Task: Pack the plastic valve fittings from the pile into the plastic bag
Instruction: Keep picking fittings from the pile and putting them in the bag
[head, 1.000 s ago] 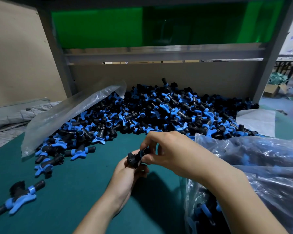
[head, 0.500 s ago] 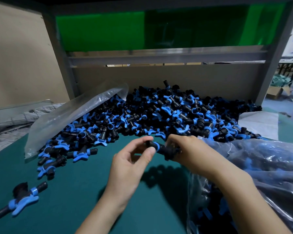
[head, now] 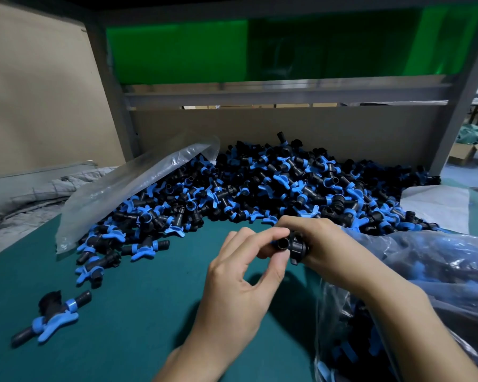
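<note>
Valve fitting half-hidden, pinched between left hand, right hand.

Pile of fittings behind both hands, plastic bag right, stray fitting front-left on table.

No text, label, brand, number or sign can be read anywhere in the scene. No lettering can be made out on the valve fittings, on the plastic bag at the near right, on the cardboard panel at the far side, or on the green sheet above it.
</note>
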The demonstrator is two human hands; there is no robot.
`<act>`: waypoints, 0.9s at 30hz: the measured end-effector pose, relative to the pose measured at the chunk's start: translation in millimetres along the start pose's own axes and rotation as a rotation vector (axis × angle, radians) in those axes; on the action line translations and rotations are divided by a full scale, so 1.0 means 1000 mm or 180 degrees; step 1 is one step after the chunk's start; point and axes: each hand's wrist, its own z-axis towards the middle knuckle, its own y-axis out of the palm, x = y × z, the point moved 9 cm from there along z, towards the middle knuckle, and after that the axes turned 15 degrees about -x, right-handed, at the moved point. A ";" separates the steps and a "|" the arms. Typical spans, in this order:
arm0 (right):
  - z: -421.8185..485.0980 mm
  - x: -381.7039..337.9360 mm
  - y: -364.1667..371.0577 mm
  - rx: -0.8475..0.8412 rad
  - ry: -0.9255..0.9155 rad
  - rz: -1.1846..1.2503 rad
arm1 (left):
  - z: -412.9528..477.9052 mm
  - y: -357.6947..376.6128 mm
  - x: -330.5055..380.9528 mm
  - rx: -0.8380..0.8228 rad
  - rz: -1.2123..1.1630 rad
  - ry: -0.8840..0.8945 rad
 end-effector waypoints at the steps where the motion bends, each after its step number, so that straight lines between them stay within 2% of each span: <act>1: 0.000 0.000 -0.001 0.0026 -0.0013 -0.0025 | 0.000 0.000 0.001 0.0004 -0.0002 0.0003; 8: 0.002 0.005 0.000 0.0047 0.0170 -0.0204 | -0.002 -0.001 -0.011 0.0074 0.0035 -0.0137; 13: 0.003 0.014 0.000 -0.0178 0.0714 -0.0581 | -0.014 -0.002 -0.048 0.0349 -0.0311 -0.0779; 18: -0.034 -0.009 -0.027 0.0182 0.1102 -0.1208 | -0.037 -0.005 -0.076 0.0627 -0.0730 -0.1313; 23: -0.072 -0.021 -0.017 -0.0585 0.1622 -0.1749 | -0.055 0.011 -0.063 0.0269 -0.0739 -0.1448; 25: -0.081 -0.027 -0.024 -0.0563 0.1609 -0.1770 | -0.059 0.019 -0.054 0.0135 -0.0658 -0.1470; 27: -0.086 -0.033 -0.036 -0.0279 0.1518 -0.1665 | -0.061 0.028 -0.047 -0.0012 -0.0588 -0.1452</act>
